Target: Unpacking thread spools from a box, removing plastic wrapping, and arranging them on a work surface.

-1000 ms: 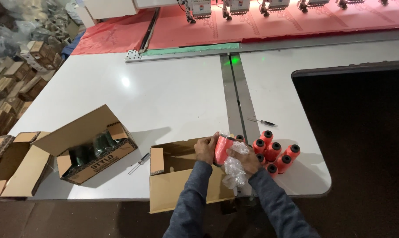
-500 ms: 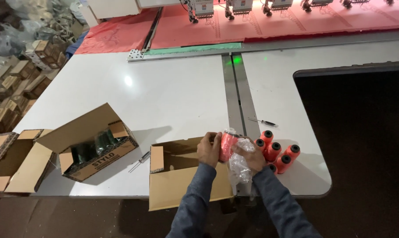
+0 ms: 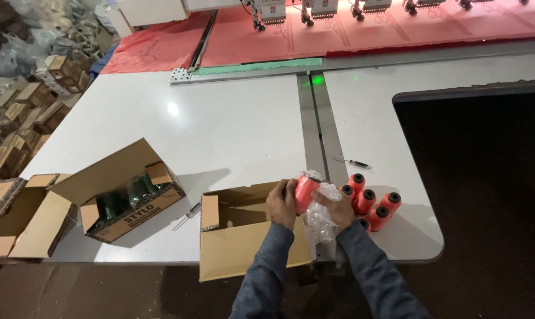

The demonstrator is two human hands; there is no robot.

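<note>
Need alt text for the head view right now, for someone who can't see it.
Both hands, left hand and right hand, hold a red thread spool in clear plastic wrap above an open cardboard box. More red spools lie on the white table.

On the white tabletop (image 3: 232,130) we see a cardboard box (image 3: 122,192) lying on its side, flaps open, with dark green spools inside. Left of it sits another opened carton (image 3: 16,215), hanging partly over the edge. A small screwdriver (image 3: 186,215) lies just right of the green-spool box, and a second one (image 3: 351,163) rests by the metal strip (image 3: 315,130) that divides the tabletop. Red fabric (image 3: 362,32) stretches under the machine heads (image 3: 315,9) at the far end. Stacked boxes (image 3: 25,118) crowd the left.
</note>
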